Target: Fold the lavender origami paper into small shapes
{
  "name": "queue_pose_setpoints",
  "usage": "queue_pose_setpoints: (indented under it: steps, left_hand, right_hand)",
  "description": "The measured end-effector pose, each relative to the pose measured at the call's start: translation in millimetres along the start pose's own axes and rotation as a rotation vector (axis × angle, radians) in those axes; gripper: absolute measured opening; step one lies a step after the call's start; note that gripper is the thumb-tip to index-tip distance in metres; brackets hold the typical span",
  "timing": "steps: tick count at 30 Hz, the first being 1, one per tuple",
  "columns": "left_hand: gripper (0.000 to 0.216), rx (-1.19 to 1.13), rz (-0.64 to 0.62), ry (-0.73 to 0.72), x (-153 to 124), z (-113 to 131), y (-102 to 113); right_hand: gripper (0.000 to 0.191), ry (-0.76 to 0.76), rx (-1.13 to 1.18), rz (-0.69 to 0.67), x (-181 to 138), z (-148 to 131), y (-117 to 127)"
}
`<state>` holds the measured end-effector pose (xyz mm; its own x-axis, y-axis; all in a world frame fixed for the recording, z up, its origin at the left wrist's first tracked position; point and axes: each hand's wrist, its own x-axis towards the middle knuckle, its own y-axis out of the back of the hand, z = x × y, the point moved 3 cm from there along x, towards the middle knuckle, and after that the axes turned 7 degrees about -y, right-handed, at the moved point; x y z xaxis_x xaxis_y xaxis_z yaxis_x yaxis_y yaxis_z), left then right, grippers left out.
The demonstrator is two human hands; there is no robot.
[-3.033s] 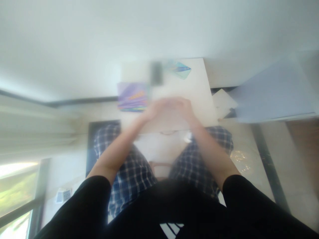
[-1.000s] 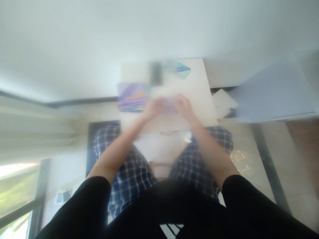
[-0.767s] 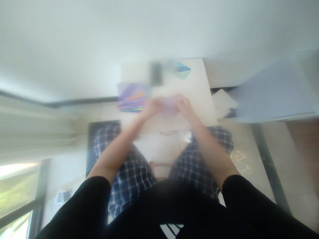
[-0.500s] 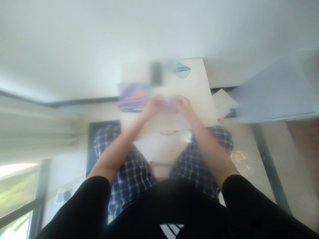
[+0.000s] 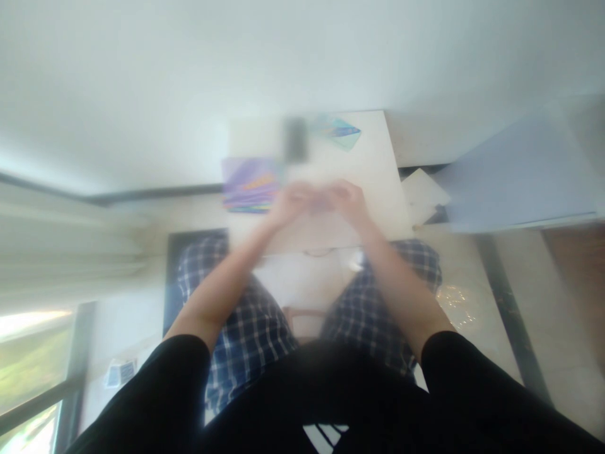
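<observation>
Over the near half of the white table, my left hand (image 5: 293,200) and my right hand (image 5: 347,198) face each other. Both are closed, gripping a small pale purple piece of paper (image 5: 322,200) between them. The view is hazy there, so its folds and exact shape are unclear. Left of my left hand lies a flat purple packet (image 5: 250,185) with an orange mark and a multicoloured lower edge. Farther back sits a folded teal and blue paper shape (image 5: 346,133).
A dark blurred rectangular object (image 5: 296,140) stands on the white table (image 5: 382,170) toward the back. My knees in checked trousers (image 5: 255,315) are below its near edge. To the right are a white panel (image 5: 423,192) and a large grey-blue surface (image 5: 515,176).
My hands have drawn slightly closer around the purple paper, the left one shifting a little to the right, and less of the paper shows. The things on the table have stayed put.
</observation>
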<state>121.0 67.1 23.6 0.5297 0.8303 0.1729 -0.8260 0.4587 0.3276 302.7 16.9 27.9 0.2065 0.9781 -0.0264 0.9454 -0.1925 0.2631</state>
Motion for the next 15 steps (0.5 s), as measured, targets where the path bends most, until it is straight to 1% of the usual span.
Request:
queue_pose_setpoints:
  steps: [3,7,11,15]
  left_hand:
    - [0.022,0.007,-0.013,0.030,0,0,2]
    - [0.020,0.001,-0.011,0.029,-2,-1,2]
    - [0.017,-0.023,-0.003,0.047,-2,-8,-2]
    - [0.027,-0.062,-0.003,0.085,1,-13,-3]
  right_hand:
    - [0.040,-0.014,0.007,-0.017,1,1,0]
    - [0.045,-0.060,0.002,-0.039,-1,3,-3]
    - [0.041,-0.025,-0.060,-0.012,-2,4,-5]
    - [0.031,0.002,-0.099,-0.004,1,7,-5]
